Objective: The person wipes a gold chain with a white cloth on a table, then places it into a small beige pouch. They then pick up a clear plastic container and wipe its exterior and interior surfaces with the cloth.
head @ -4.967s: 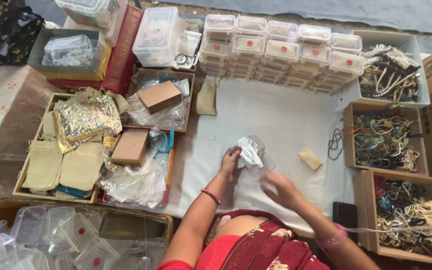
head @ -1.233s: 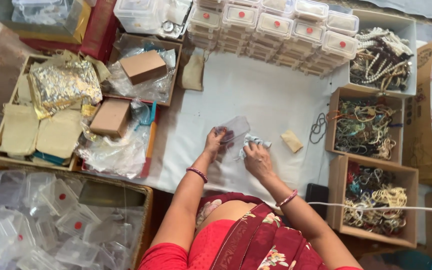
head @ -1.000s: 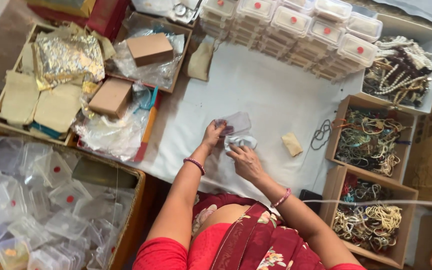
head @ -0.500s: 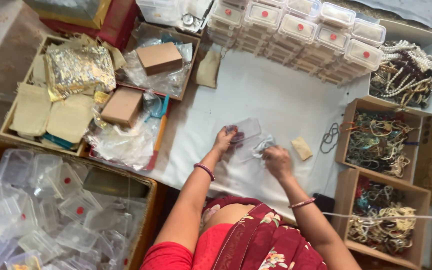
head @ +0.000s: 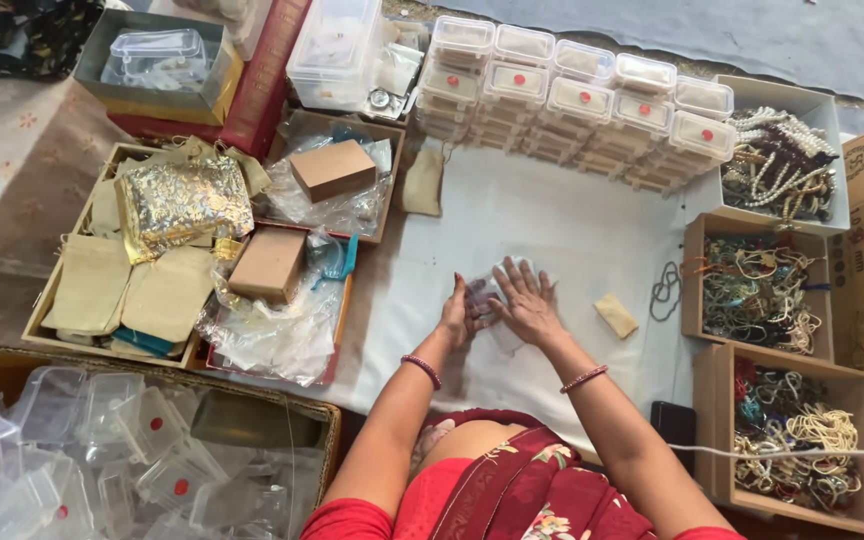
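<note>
On the white cloth (head: 562, 220) in front of me lies a small clear plastic box (head: 497, 290). My right hand (head: 524, 302) rests flat on top of it, fingers spread, covering most of the lid. My left hand (head: 458, 318) grips the box's left side with curled fingers. White tissue shows faintly under my right fingers. A small beige pouch (head: 617, 316) lies on the cloth just right of my hands, and a dark cord loop (head: 666, 288) beyond it.
Stacked clear boxes with red dots (head: 577, 105) line the far edge. Cardboard boxes of beaded bracelets (head: 762, 295) stand on the right. Trays of pouches (head: 142, 270), brown boxes (head: 270, 264) and plastic bags sit left. A basket of empty clear boxes (head: 102, 455) is near left.
My right hand let go of the tissue beside the box and now presses flat on the box lid. My left hand stays on the box's left side. The camera view shifted slightly.
</note>
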